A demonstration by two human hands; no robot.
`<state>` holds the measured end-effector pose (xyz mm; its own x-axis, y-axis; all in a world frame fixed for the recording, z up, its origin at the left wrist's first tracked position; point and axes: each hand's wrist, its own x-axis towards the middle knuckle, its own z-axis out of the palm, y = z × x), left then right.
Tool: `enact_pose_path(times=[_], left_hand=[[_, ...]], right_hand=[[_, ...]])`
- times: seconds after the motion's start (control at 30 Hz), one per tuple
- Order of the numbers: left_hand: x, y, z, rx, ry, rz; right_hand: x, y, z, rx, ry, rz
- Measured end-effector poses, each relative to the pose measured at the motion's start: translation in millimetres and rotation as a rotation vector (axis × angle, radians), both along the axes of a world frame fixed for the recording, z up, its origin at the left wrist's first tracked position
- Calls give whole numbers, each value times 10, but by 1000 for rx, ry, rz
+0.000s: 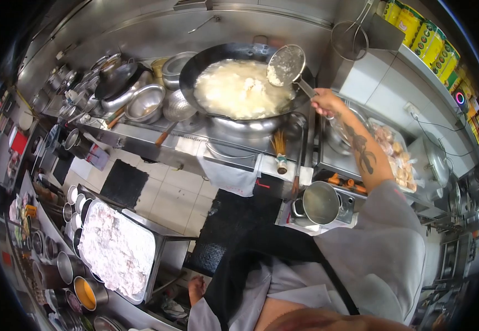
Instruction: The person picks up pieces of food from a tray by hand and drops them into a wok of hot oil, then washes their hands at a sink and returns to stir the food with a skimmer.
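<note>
My right hand (pixel 327 103) is closed around the handle of a mesh skimmer (pixel 287 62), held tilted over the right rim of a large black wok (pixel 189 83). Some pale pieces cling inside the skimmer's mesh. In the wok, pale food (pixel 239 88) sits in bubbling, foamy oil. My left hand (pixel 197 288) hangs low by my side with its fingers curled and nothing visible in them. Close to it stands a metal tray (pixel 150 248) heaped with white, flour-coated pieces.
A steel pot (pixel 321 203) stands at the counter's front right. Bagged raw meat (pixel 397 151) lies beyond my right forearm. Left of the wok are a perforated ladle (pixel 179 106), a steel bowl (pixel 145 103) and stacked pans. A bamboo brush (pixel 279 151) stands before the wok. Black mats (pixel 234 226) cover part of the floor.
</note>
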<state>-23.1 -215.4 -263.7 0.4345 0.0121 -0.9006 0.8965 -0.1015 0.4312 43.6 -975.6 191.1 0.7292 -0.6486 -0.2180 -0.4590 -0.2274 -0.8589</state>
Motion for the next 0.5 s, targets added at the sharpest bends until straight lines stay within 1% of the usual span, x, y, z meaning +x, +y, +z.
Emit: enact_pose_path(times=[0.07, 0.13, 0.2, 0.23, 0.27, 0.33, 0.37, 0.4, 0.47, 0.5], left_hand=[[99, -24, -21, -42, -81, -202], [150, 106, -377, -278, -569, -414], [136, 146, -446, -359, -539, -366], [123, 144, -462, -315, -267, -215], [120, 117, -486, -269, 3, -62], [-34, -10, -162, -161, -5, 46], [-113, -48, -40, -106, -5, 98], [-160, -49, -49, -118, -13, 85], [-317, 68, -289, -141, -33, 68], [-395, 161, -433, -149, -46, 63]], right_hand=[[-50, -164, 22, 176, -102, -58], [-98, -265, 147, 93, 35, -63], [-101, -328, 220, -20, 147, -110], [-108, -272, 355, -113, 278, -108], [-88, -351, 316, -163, 271, -126], [-33, -605, 220, -260, 261, -161], [6, -689, 209, -221, 263, -187], [22, -705, 243, -193, 356, -125], [100, -687, 357, -135, 538, 7], [132, -658, 332, 2, 524, 8]])
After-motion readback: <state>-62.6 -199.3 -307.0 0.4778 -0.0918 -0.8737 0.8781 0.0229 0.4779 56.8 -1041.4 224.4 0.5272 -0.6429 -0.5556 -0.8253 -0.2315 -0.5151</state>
